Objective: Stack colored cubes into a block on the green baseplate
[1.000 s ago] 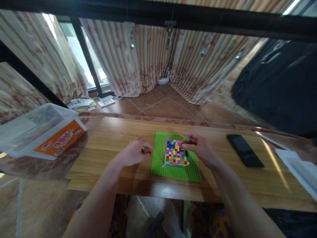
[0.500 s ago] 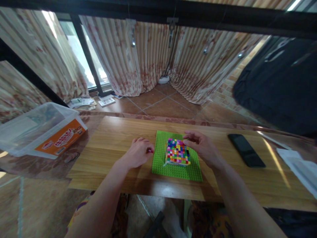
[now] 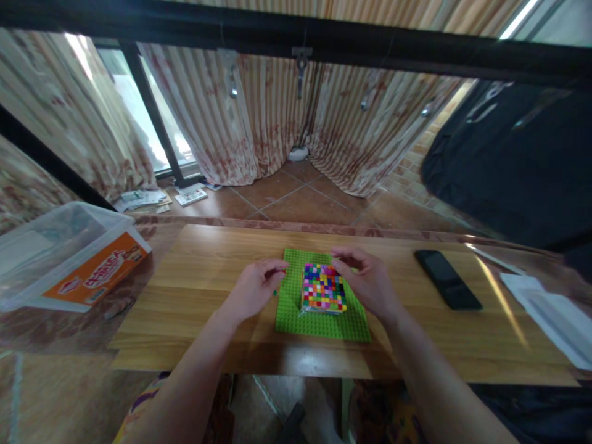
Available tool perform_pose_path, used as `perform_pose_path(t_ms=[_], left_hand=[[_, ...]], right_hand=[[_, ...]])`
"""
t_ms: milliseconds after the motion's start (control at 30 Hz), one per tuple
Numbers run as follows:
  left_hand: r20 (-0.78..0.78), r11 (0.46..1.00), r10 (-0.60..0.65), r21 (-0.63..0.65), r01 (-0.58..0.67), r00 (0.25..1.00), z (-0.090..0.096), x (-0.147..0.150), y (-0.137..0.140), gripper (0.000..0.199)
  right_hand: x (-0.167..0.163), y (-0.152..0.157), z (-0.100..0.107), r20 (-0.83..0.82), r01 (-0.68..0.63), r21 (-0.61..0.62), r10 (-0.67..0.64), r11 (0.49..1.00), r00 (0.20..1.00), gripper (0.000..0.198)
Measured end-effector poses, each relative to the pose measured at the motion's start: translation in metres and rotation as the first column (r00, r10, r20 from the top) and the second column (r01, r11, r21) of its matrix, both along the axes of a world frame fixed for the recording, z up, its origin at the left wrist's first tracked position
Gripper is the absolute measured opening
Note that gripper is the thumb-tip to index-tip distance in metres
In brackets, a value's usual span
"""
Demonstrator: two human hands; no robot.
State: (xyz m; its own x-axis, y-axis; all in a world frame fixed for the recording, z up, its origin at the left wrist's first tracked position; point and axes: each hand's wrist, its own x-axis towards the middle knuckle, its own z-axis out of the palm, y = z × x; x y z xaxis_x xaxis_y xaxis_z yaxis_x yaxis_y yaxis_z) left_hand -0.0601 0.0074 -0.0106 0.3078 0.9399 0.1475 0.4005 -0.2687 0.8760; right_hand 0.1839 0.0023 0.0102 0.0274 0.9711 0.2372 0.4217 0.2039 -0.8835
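A green studded baseplate point(image 3: 291, 311) lies on the wooden table point(image 3: 208, 271). On it stands a square block of small multicoloured bricks point(image 3: 324, 288). My left hand point(image 3: 254, 290) rests at the plate's left edge with fingers curled around small bricks; a bit of red shows at the fingertips. My right hand point(image 3: 365, 280) sits at the block's far right corner, fingertips pinched together at its top edge; what they pinch is hidden.
A clear plastic box with an orange label point(image 3: 74, 259) stands at the left. A black phone point(image 3: 446, 288) lies right of the plate, white papers point(image 3: 550, 314) further right. A dark bag point(image 3: 513, 160) hangs at the far right. Curtains and tiled floor lie beyond the table.
My left hand has moved right to the plate's edge, its bricks now mostly hidden. My right hand stays at the block's far corner. The view has shifted slightly.
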Motion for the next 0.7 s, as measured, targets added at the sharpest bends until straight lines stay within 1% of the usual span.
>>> perform_pose_path(t_ms=[67,133,167,233,300,400,533,700], left_hand=[[0.162,0.995,0.025,-0.1,-0.009,0.986,-0.002,0.005,0.0,0.019],[0.332,0.973,0.067,-0.228,0.011,0.941,-0.002,0.011,-0.001,0.018],[0.405,0.957,0.096,-0.288,0.028,0.909,-0.001,0.014,-0.002,0.019],[0.506,0.925,0.151,-0.376,0.059,0.849,0.003,0.019,-0.004,0.021],[0.558,0.901,0.184,-0.425,0.089,0.809,0.007,0.022,-0.006,0.023],[0.596,0.895,0.172,-0.427,0.128,0.784,0.012,0.023,-0.008,0.023],[0.647,0.916,0.12,-0.365,0.168,0.753,0.011,0.024,-0.01,0.021],[0.724,0.908,0.15,-0.371,0.196,0.673,0.009,0.031,-0.013,0.02]], right_hand=[[-0.005,-0.004,0.002,0.061,-0.035,0.082,0.03,0.996,0.998,0.023],[-0.011,-0.008,0.005,0.114,-0.091,0.154,0.074,0.984,0.991,0.019],[-0.014,-0.01,0.007,0.136,-0.118,0.171,0.095,0.978,0.986,0.018],[-0.019,-0.014,0.009,0.165,-0.161,0.173,0.132,0.972,0.977,0.016],[-0.023,-0.016,0.01,0.186,-0.188,0.151,0.159,0.97,0.97,0.016],[-0.029,-0.019,0.009,0.226,-0.198,0.13,0.166,0.972,0.96,0.017],[-0.033,-0.02,0.007,0.265,-0.195,0.154,0.15,0.969,0.953,0.018],[-0.037,-0.022,0.008,0.26,-0.231,0.165,0.184,0.959,0.948,0.014]])
